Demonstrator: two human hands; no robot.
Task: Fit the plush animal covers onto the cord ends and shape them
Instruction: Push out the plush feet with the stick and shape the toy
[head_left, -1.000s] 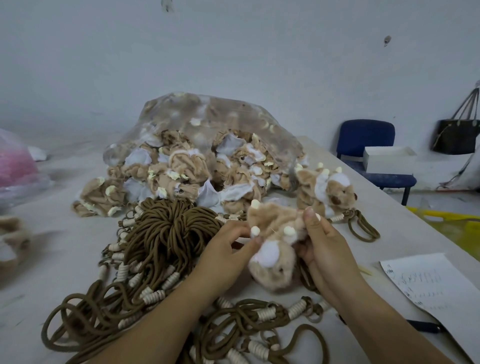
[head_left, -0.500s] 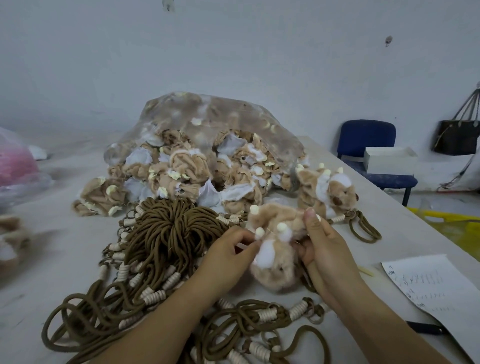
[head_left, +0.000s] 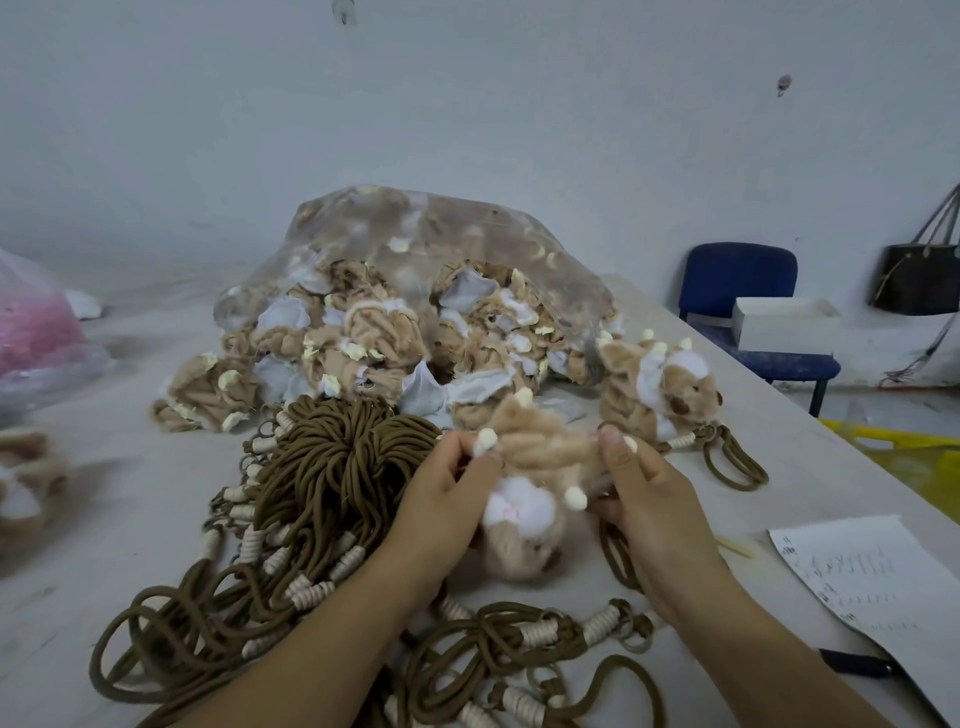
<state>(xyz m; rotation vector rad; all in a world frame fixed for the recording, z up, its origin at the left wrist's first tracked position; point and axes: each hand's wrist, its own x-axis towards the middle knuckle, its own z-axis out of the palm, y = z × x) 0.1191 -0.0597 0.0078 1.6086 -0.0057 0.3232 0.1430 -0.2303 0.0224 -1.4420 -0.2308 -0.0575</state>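
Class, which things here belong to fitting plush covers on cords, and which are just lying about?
For the job: plush cover, held by left hand and right hand; brown cords; bag of covers; finished plush animal.
Lying about: paper, pen, chair, box, handbag.

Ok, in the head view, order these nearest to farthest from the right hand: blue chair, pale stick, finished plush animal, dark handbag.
1. Pale stick, on the table just right of the right hand.
2. Finished plush animal, farther up the table.
3. Blue chair, past the table's right edge.
4. Dark handbag, hanging right of the chair.
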